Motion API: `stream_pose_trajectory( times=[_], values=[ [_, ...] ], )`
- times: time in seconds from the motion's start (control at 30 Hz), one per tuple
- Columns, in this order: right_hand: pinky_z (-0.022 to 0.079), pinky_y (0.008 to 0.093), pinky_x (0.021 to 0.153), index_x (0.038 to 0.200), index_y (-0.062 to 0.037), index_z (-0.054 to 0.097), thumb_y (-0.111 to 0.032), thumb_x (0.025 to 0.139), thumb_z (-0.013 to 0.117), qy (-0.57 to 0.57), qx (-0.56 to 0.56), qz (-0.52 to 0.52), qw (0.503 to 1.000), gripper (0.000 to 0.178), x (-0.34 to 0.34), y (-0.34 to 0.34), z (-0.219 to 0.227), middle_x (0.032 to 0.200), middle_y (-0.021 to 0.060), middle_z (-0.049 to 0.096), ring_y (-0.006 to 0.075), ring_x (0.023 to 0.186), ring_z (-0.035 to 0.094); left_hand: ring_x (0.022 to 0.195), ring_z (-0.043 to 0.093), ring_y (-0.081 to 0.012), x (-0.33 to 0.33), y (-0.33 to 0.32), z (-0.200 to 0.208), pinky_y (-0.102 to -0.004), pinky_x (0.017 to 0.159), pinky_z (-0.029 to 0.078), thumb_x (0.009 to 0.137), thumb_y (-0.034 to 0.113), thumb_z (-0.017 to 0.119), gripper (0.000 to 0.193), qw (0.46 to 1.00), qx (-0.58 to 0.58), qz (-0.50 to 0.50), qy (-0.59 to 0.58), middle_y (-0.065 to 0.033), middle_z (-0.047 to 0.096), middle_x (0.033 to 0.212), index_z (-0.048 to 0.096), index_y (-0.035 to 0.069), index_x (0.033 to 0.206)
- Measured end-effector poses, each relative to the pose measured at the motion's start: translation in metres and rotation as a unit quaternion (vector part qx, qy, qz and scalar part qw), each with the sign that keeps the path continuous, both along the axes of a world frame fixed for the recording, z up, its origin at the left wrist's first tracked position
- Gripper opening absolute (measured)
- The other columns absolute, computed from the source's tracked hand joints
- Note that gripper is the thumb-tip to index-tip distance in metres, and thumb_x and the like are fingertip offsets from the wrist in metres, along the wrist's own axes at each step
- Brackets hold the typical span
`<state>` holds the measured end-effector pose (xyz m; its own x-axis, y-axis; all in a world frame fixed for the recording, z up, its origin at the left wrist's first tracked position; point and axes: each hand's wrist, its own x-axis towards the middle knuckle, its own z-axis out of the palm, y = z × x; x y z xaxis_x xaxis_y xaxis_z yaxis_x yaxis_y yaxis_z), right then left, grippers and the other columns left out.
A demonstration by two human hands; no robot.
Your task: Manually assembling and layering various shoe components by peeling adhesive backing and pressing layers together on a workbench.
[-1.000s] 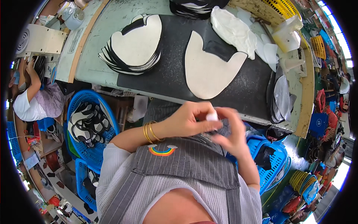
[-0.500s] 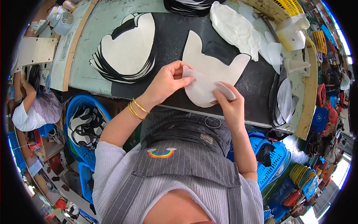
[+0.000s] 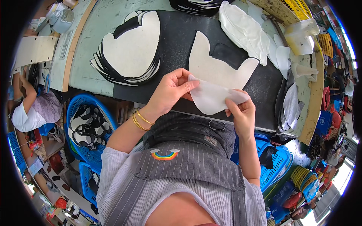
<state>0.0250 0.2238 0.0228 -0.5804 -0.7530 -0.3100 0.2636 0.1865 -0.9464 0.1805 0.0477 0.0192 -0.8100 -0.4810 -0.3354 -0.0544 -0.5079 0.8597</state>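
Observation:
A translucent white sheet piece with a rounded lower edge is stretched between my two hands, over the near edge of the work table. My left hand pinches its left corner between thumb and fingers. On the other end, my right hand grips the curled right corner. Just beyond the sheet lies a U-shaped white fabric piece with dark edges, its two arms pointing away from me; the sheet hides part of its near end. Both are over a black mat.
To the left sits a fanned stack of white, black-edged pieces. A crumpled white sheet bundle lies at the far right, near loose translucent pieces. Blue baskets stand below the table. Another person is at the far left.
Both hands have shifted slightly right and toward me with the translucent sheet. It now looks more spread out between them. The whole view has also moved a little.

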Motion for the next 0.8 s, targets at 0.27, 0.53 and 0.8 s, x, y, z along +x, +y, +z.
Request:
stream_pose_trajectory(
  times=[0.27,0.53,0.8],
  values=[
    [0.048,0.0295,0.077,0.103,-0.0049,0.058,-0.001,0.086,0.062,-0.154,-0.206,-0.083,0.963,0.018,0.008,-0.013,0.006,0.094,0.0043,0.064,0.0132,0.086,0.060,0.115,0.053,-0.0277,-0.008,0.038,-0.011,-0.0414,0.097,0.042,0.081,0.075,0.032,0.093,0.857,0.450,0.105,0.229,-0.0149,0.056,0.123,0.045,-0.004,0.127],
    [0.043,0.0360,0.093,0.100,-0.0052,0.057,-0.005,0.088,0.056,-0.203,-0.275,-0.102,0.934,0.012,0.018,-0.015,0.006,0.104,0.0078,0.062,0.0175,0.101,0.058,0.101,0.059,-0.0136,-0.021,0.076,0.008,-0.0299,0.088,0.048,0.090,0.012,0.061,0.029,0.965,0.178,0.091,0.171,-0.0057,0.061,0.113,0.055,0.005,0.117],
    [0.047,0.0322,0.085,0.093,-0.0077,0.054,-0.006,0.087,0.064,-0.236,-0.265,-0.118,0.928,0.012,0.030,-0.024,0.028,0.095,0.0061,0.063,0.0145,0.092,0.060,0.091,0.060,-0.0096,-0.024,0.091,0.023,-0.0251,0.078,0.051,0.094,0.017,0.057,0.025,0.967,0.025,0.169,0.187,-0.0034,0.063,0.099,0.052,0.003,0.114]
  ],
)
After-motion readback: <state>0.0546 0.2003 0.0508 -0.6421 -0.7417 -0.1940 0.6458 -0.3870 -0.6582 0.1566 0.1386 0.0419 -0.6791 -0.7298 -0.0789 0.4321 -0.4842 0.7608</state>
